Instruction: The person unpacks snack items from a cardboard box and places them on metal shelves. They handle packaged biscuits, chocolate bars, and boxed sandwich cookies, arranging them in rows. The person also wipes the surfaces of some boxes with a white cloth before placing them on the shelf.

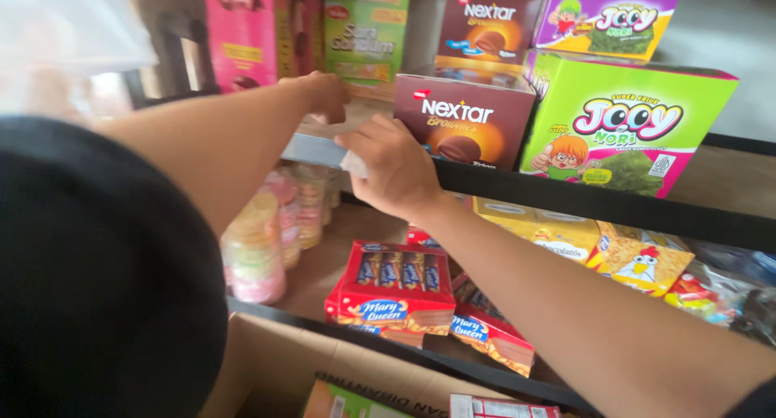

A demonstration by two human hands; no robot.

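Mid-frame, at the upper shelf edge: your right hand [394, 169] and left hand [327, 95] both grip the flat grey box [317, 149] (beside the brown brownie box [465, 120]); keep it level; slide it squarely.

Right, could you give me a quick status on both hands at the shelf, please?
Left hand and right hand both grip a flat grey box at the upper shelf edge. Brown brownie box sits close on the right.

Flat grey box [317, 149] lying level on upper shelf edge, just beside brown box, held at both ends.
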